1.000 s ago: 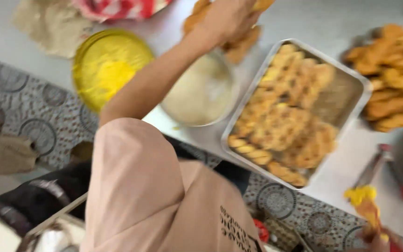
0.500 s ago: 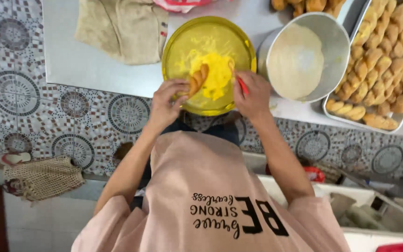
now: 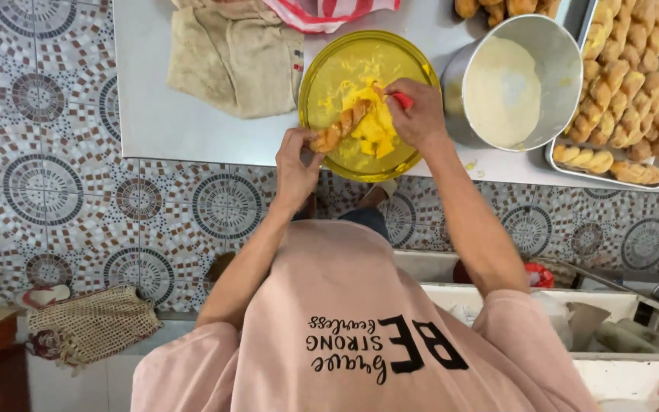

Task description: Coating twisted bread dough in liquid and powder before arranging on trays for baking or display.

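Both hands work a twisted pastry over a yellow bowl.

The left hand (image 3: 297,162) pinches the pastry (image 3: 342,127) by its near end, fingers closed. The right hand (image 3: 419,116), just beyond, is clamped on a red-handled tool (image 3: 401,99) above yellow filling (image 3: 371,122) in the bowl (image 3: 328,69).

I held a long twisted golden-brown pastry (image 3: 342,126) by its near end in my left hand (image 3: 297,156), tilted so its far end reached over the yellow bowl (image 3: 322,76). My right hand (image 3: 419,116) gripped a red-handled tool (image 3: 401,99) just beside the pastry. Bright yellow filling (image 3: 373,126) lay heaped in the bowl, smeared across its floor, and the pastry's tip touched it.
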